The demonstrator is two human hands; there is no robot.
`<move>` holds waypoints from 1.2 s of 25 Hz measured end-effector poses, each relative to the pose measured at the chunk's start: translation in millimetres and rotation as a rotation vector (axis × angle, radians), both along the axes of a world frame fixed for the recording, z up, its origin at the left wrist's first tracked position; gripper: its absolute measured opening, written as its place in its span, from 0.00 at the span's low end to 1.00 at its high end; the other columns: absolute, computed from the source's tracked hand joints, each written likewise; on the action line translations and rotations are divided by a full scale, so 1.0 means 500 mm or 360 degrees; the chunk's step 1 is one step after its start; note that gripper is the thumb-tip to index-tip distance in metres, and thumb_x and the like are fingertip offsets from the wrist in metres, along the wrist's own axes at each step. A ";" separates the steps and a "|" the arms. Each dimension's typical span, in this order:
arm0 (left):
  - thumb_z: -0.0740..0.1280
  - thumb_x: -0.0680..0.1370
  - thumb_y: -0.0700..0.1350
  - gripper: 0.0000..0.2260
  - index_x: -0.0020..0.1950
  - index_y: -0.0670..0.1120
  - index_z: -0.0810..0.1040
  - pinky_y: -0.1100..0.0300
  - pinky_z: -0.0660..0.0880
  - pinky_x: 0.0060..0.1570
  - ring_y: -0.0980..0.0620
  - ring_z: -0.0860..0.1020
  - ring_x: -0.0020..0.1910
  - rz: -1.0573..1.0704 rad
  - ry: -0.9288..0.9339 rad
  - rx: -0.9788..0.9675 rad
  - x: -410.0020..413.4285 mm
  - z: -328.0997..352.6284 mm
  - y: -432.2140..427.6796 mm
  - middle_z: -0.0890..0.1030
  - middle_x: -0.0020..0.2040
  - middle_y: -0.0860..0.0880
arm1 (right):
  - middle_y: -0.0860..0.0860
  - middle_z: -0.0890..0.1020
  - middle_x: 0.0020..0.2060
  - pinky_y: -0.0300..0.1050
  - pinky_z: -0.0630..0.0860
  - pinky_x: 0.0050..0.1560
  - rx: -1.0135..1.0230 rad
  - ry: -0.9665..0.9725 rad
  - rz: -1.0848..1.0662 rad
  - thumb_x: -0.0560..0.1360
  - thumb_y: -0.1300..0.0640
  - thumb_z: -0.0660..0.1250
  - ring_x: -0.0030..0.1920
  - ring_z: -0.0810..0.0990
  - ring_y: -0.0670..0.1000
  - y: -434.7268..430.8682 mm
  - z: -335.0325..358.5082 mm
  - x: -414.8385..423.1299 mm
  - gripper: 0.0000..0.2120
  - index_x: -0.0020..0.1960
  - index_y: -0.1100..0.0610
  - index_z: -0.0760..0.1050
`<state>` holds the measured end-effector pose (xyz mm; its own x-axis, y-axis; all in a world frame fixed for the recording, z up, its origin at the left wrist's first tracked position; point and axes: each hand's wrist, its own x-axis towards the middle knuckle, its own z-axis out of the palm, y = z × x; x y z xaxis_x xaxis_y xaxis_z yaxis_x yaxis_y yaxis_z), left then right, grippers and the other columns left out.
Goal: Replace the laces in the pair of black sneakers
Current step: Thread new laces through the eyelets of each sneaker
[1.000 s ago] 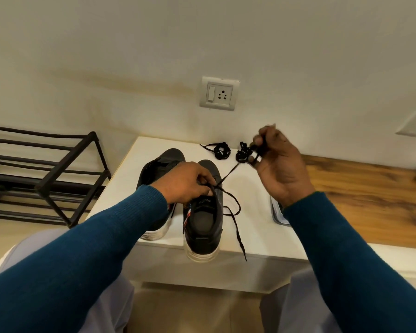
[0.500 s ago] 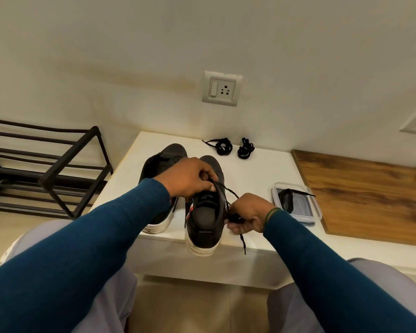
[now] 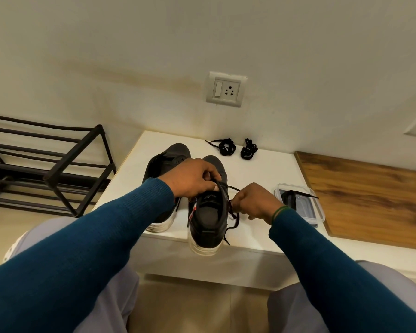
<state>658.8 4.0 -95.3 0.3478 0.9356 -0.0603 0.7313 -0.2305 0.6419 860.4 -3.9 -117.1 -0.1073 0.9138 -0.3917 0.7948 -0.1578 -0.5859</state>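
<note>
Lowered, our right hand [image 3: 255, 203] sits beside the nearer black sneaker [image 3: 207, 222] on the white counter [image 3: 262, 169], its grip pinching the limp, light black lace [image 3: 234, 218]; our left hand [image 3: 192, 181] pinches it too. Best taken near its tip.

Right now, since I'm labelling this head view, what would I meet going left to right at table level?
Black shoe rack → left sneaker → right sneaker → right hand pinching the lace → clear container → wooden top. The left hand overlaps both sneakers, so I left it out.
</note>
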 end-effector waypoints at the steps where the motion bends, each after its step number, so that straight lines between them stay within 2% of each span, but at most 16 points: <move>1: 0.72 0.77 0.48 0.10 0.57 0.54 0.83 0.60 0.78 0.53 0.57 0.79 0.45 -0.0002 0.0000 0.0001 0.001 0.000 0.000 0.81 0.45 0.54 | 0.51 0.84 0.41 0.43 0.79 0.41 -0.0023 0.0032 0.0004 0.75 0.62 0.71 0.45 0.81 0.51 0.007 -0.001 0.009 0.04 0.42 0.57 0.83; 3: 0.73 0.77 0.48 0.10 0.57 0.54 0.83 0.62 0.78 0.51 0.57 0.79 0.45 -0.0005 0.0002 0.0000 0.000 0.001 0.000 0.80 0.45 0.54 | 0.53 0.84 0.44 0.46 0.81 0.45 0.0113 -0.0141 0.0002 0.75 0.60 0.73 0.46 0.81 0.51 0.028 -0.007 0.032 0.01 0.45 0.57 0.83; 5: 0.73 0.77 0.48 0.10 0.57 0.55 0.83 0.63 0.78 0.51 0.57 0.79 0.45 0.0003 0.0000 0.0000 -0.001 0.001 -0.001 0.80 0.45 0.54 | 0.55 0.83 0.51 0.47 0.80 0.50 0.0376 -0.0632 0.0041 0.75 0.64 0.70 0.49 0.81 0.54 0.044 -0.015 0.049 0.06 0.52 0.59 0.82; 7: 0.73 0.77 0.48 0.10 0.58 0.55 0.83 0.63 0.78 0.51 0.57 0.79 0.46 0.0005 -0.0001 0.0007 0.001 0.001 0.000 0.81 0.46 0.54 | 0.57 0.80 0.55 0.46 0.78 0.48 0.0356 -0.0946 0.0102 0.76 0.66 0.66 0.52 0.81 0.56 0.044 -0.025 0.055 0.11 0.57 0.62 0.77; 10: 0.73 0.76 0.49 0.13 0.61 0.55 0.81 0.63 0.76 0.53 0.57 0.78 0.49 -0.0023 0.0061 -0.0003 0.000 0.002 0.001 0.80 0.50 0.55 | 0.58 0.79 0.55 0.44 0.75 0.46 0.0281 -0.1047 0.0194 0.77 0.65 0.64 0.53 0.80 0.57 0.038 -0.044 0.042 0.10 0.58 0.63 0.74; 13: 0.74 0.76 0.48 0.19 0.66 0.55 0.78 0.66 0.73 0.56 0.58 0.77 0.55 -0.0083 0.0072 -0.0108 -0.014 0.005 -0.002 0.78 0.56 0.56 | 0.56 0.78 0.54 0.47 0.77 0.51 0.0267 -0.0884 0.0132 0.79 0.61 0.62 0.54 0.79 0.57 0.047 -0.048 0.037 0.09 0.58 0.61 0.73; 15: 0.71 0.77 0.44 0.17 0.66 0.53 0.78 0.71 0.72 0.53 0.60 0.78 0.55 -0.0048 -0.0052 -0.0078 -0.022 0.009 -0.004 0.79 0.56 0.56 | 0.55 0.79 0.49 0.47 0.76 0.43 0.0244 -0.0506 -0.0105 0.80 0.61 0.62 0.45 0.79 0.55 0.063 -0.021 0.042 0.08 0.57 0.64 0.72; 18: 0.65 0.81 0.42 0.11 0.62 0.50 0.81 0.66 0.77 0.51 0.59 0.80 0.51 0.0153 -0.0314 0.0120 -0.020 0.015 -0.007 0.82 0.52 0.57 | 0.56 0.81 0.36 0.42 0.72 0.29 0.0169 0.0736 -0.0550 0.80 0.63 0.64 0.28 0.74 0.50 0.064 0.037 0.045 0.09 0.59 0.63 0.75; 20: 0.63 0.82 0.42 0.11 0.60 0.48 0.82 0.55 0.81 0.49 0.53 0.82 0.48 0.0265 -0.0506 0.0119 -0.014 0.018 -0.010 0.84 0.49 0.54 | 0.54 0.81 0.34 0.42 0.74 0.30 0.0255 0.1393 -0.0651 0.81 0.64 0.63 0.28 0.74 0.49 0.063 0.064 0.040 0.10 0.61 0.62 0.77; 21: 0.62 0.82 0.42 0.11 0.59 0.47 0.82 0.53 0.82 0.50 0.52 0.83 0.46 0.0301 -0.0524 0.0107 -0.013 0.021 -0.010 0.84 0.47 0.54 | 0.55 0.81 0.36 0.43 0.77 0.34 0.0281 0.1593 -0.0646 0.81 0.66 0.61 0.31 0.77 0.50 0.063 0.070 0.036 0.11 0.60 0.63 0.78; 23: 0.63 0.82 0.42 0.10 0.57 0.48 0.83 0.61 0.80 0.47 0.59 0.80 0.43 0.0289 -0.0376 0.0102 -0.017 0.024 -0.006 0.83 0.45 0.56 | 0.57 0.83 0.43 0.45 0.83 0.44 0.0257 0.1700 -0.0571 0.81 0.70 0.58 0.40 0.84 0.53 0.064 0.073 0.027 0.13 0.60 0.64 0.78; 24: 0.65 0.81 0.43 0.09 0.56 0.48 0.83 0.66 0.77 0.44 0.61 0.79 0.42 0.0252 -0.0273 0.0070 -0.018 0.025 -0.007 0.82 0.45 0.57 | 0.59 0.84 0.45 0.47 0.83 0.48 0.0268 0.1596 -0.0511 0.80 0.71 0.59 0.44 0.85 0.55 0.063 0.071 0.024 0.13 0.60 0.65 0.77; 25: 0.67 0.80 0.44 0.08 0.56 0.49 0.83 0.70 0.73 0.43 0.63 0.79 0.43 0.0215 -0.0183 0.0024 -0.019 0.025 -0.008 0.82 0.47 0.58 | 0.61 0.84 0.46 0.47 0.83 0.50 0.0349 0.1320 -0.0434 0.79 0.71 0.63 0.45 0.86 0.55 0.063 0.069 0.020 0.12 0.60 0.65 0.78; 26: 0.68 0.79 0.45 0.08 0.56 0.49 0.83 0.71 0.72 0.43 0.62 0.79 0.45 0.0183 -0.0110 -0.0014 -0.018 0.023 -0.009 0.82 0.48 0.57 | 0.60 0.84 0.45 0.47 0.83 0.50 0.0482 0.0912 -0.0340 0.77 0.68 0.68 0.43 0.86 0.54 0.064 0.064 0.018 0.10 0.58 0.64 0.79; 28: 0.72 0.77 0.48 0.10 0.57 0.49 0.82 0.69 0.74 0.46 0.61 0.80 0.46 0.0152 0.0007 -0.0053 -0.013 0.014 -0.013 0.82 0.48 0.55 | 0.54 0.84 0.38 0.48 0.82 0.45 0.0648 0.0236 -0.0154 0.75 0.58 0.73 0.36 0.85 0.50 0.062 0.056 0.010 0.04 0.49 0.58 0.83; 30: 0.74 0.75 0.50 0.11 0.55 0.48 0.82 0.62 0.79 0.51 0.58 0.81 0.45 0.0176 0.0056 -0.0047 -0.006 0.007 -0.013 0.82 0.45 0.53 | 0.50 0.83 0.39 0.45 0.77 0.43 0.0730 0.0002 -0.0031 0.76 0.51 0.72 0.38 0.82 0.50 0.057 0.054 -0.003 0.08 0.44 0.55 0.82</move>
<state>656.0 -2.8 -91.8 0.2397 0.9658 -0.0988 0.7735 -0.1285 0.6207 859.2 24.6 -90.2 -0.0885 0.9946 0.0538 0.7936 0.1031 -0.5996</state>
